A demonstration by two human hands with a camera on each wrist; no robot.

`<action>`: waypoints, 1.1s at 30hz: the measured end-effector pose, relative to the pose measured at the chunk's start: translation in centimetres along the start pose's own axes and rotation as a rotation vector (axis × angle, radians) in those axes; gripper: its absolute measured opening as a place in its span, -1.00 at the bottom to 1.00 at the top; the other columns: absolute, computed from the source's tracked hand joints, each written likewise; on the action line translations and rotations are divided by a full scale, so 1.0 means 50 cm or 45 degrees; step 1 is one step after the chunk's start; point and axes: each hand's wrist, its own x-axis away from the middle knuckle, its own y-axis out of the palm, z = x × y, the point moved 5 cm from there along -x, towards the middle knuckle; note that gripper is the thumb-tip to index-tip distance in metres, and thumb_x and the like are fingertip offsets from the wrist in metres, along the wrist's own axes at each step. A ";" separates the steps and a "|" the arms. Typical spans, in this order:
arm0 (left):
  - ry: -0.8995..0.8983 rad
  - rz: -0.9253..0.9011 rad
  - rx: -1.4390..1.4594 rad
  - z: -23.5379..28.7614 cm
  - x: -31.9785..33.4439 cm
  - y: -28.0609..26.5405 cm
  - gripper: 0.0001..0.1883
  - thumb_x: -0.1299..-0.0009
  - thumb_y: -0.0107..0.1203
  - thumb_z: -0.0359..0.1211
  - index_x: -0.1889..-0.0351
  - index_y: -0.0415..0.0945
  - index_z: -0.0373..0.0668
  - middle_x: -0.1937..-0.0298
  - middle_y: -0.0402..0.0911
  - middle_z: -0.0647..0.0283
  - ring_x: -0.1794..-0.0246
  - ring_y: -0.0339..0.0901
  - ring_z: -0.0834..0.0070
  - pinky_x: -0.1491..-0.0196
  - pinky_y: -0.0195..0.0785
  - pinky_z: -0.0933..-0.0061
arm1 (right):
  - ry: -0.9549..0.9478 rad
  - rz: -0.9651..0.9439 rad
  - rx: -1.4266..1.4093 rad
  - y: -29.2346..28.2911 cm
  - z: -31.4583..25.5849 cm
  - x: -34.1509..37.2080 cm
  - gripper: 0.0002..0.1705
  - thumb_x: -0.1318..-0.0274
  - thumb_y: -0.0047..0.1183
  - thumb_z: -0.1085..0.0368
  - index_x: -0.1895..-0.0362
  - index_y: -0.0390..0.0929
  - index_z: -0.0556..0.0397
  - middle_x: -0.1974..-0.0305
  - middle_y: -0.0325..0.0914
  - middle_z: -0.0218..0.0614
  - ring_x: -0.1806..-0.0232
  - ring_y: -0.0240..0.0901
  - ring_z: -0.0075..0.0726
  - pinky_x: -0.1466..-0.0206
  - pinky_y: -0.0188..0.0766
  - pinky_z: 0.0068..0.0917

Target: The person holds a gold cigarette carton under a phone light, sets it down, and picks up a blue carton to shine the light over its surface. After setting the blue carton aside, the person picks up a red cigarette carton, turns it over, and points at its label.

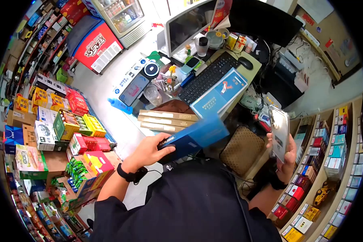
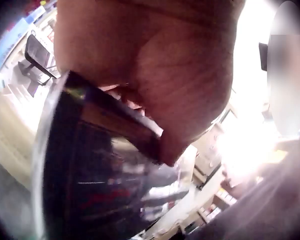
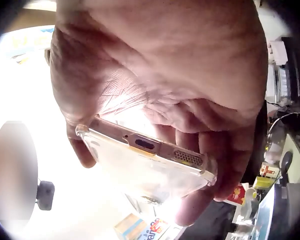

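Note:
My left hand (image 1: 148, 151) grips one end of a long blue cigarette carton (image 1: 191, 139) marked NANJING, with the thumb along its top. The carton's far end is blurred and stands over the counter's near side, right of a stack of three gold cartons (image 1: 165, 121). In the left wrist view the carton (image 2: 105, 175) looks dark and glossy below the palm. Off to the right, my right hand (image 1: 287, 159) holds a smartphone (image 1: 279, 131) in a clear case, tilted upright. The right wrist view shows the phone's bottom edge (image 3: 145, 143) with its port, fingers curled around the sides.
A keyboard (image 1: 209, 76), a blue booklet (image 1: 221, 93), a monitor (image 1: 189, 26) and cups crowd the counter. Below it stands a brown cushioned seat (image 1: 243, 150). Shelves of small packs (image 1: 298, 189) line the right side. Stacked boxes of goods (image 1: 66, 125) fill the left.

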 end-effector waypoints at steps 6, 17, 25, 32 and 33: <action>0.120 0.059 1.164 0.115 -0.007 -0.014 -0.65 -0.58 0.18 -0.34 -0.23 0.45 -0.29 -0.05 0.67 0.29 0.02 0.60 0.64 -0.07 0.50 0.55 | -0.158 -0.067 -0.039 0.055 -0.058 -0.035 0.31 0.14 0.37 -0.40 -0.45 0.27 0.37 -0.15 0.61 0.12 0.06 0.61 -0.23 -0.09 0.53 -0.28; 0.189 0.133 1.305 0.227 0.019 -0.037 -0.48 -0.58 0.13 -0.39 -0.43 0.23 -0.34 -0.27 0.54 0.13 -0.26 0.49 0.52 -0.32 0.37 0.42 | -0.250 -0.204 0.028 0.148 -0.129 -0.089 0.32 0.14 0.35 -0.35 -0.47 0.21 0.43 -0.15 0.59 0.19 0.04 0.64 -0.22 -0.16 0.49 -0.33; 0.233 0.256 1.097 0.283 0.060 -0.035 -0.20 -0.56 0.10 -0.46 -0.66 -0.13 -0.25 -0.43 0.38 -0.05 -0.40 0.40 0.33 -0.39 0.30 0.26 | -0.283 -0.363 0.123 0.215 -0.174 -0.123 0.37 0.21 0.41 -0.34 -0.48 0.20 0.45 -0.04 0.60 0.15 0.11 0.60 -0.24 -0.07 0.48 -0.35; 0.311 0.325 0.929 0.298 0.082 -0.034 -0.21 -0.54 0.07 -0.53 -0.65 -0.11 -0.24 -0.45 0.35 -0.07 -0.37 0.45 0.29 -0.38 0.32 0.27 | -0.337 -0.655 0.119 0.246 -0.161 -0.136 0.21 0.26 0.43 -0.01 -0.44 0.25 0.46 -0.10 0.62 0.13 -0.11 0.60 -0.20 -0.28 0.39 -0.41; 0.299 0.333 0.916 0.298 0.084 -0.034 -0.21 -0.54 0.07 -0.54 -0.65 -0.11 -0.24 -0.45 0.35 -0.07 -0.36 0.46 0.29 -0.38 0.32 0.27 | -0.337 -0.664 0.102 0.252 -0.162 -0.136 0.21 0.28 0.43 0.00 -0.44 0.25 0.45 -0.08 0.63 0.14 -0.09 0.60 -0.20 -0.27 0.40 -0.41</action>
